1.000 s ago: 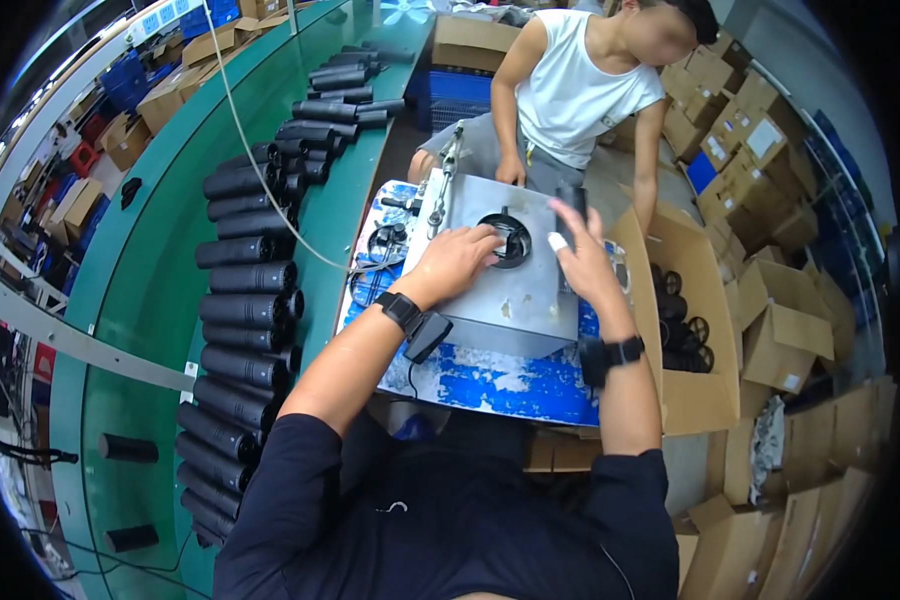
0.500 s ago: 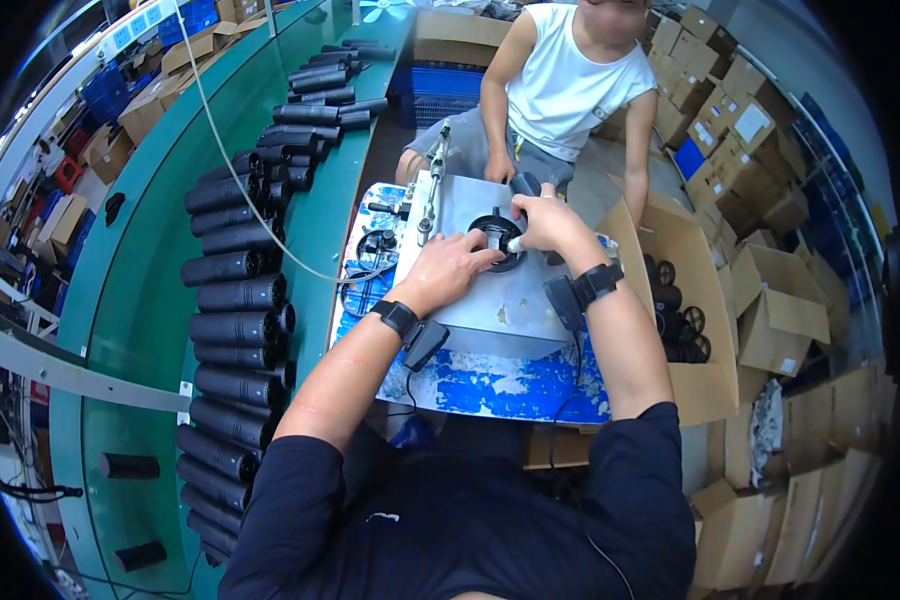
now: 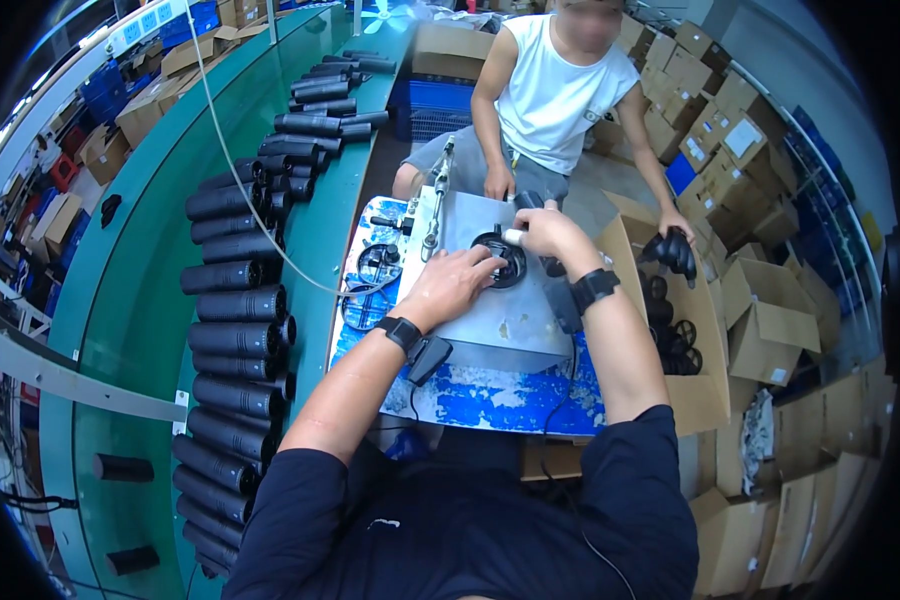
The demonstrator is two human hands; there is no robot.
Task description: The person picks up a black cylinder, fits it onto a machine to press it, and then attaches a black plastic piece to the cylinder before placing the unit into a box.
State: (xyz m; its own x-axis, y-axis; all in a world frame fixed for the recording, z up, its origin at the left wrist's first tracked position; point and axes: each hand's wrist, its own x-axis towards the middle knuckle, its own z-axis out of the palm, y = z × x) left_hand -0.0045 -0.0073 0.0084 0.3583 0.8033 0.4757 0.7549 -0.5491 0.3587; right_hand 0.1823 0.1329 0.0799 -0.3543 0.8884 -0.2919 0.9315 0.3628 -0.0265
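A black wheel-shaped part (image 3: 508, 262) lies on the grey metal block (image 3: 500, 318). My left hand (image 3: 457, 285) is on its left side, fingers bent and closed onto it. Just above and to the right, my right hand (image 3: 553, 232) is closed on a dark tool with a white tip (image 3: 513, 237). The tip is beside the far rim of the wheel part, and my fingers hide much of the tool. A metal lever clamp (image 3: 436, 205) stands on the block's left side. Left of the block, another black round part (image 3: 378, 262) lies on the blue-and-white worn tabletop (image 3: 470, 390).
Rows of black cylinders (image 3: 235, 305) lie on the green conveyor (image 3: 130, 370) at left. On the right stands an open cardboard box (image 3: 705, 400) with black wheel parts. Opposite sits a person (image 3: 560, 95), one hand holding black parts (image 3: 673, 252) over the box. A thin hose (image 3: 232, 165) hangs over the conveyor.
My right hand and the tool's white tip have shifted slightly up, away from the wheel part's middle. The other person's hand has come up above the box with black parts.
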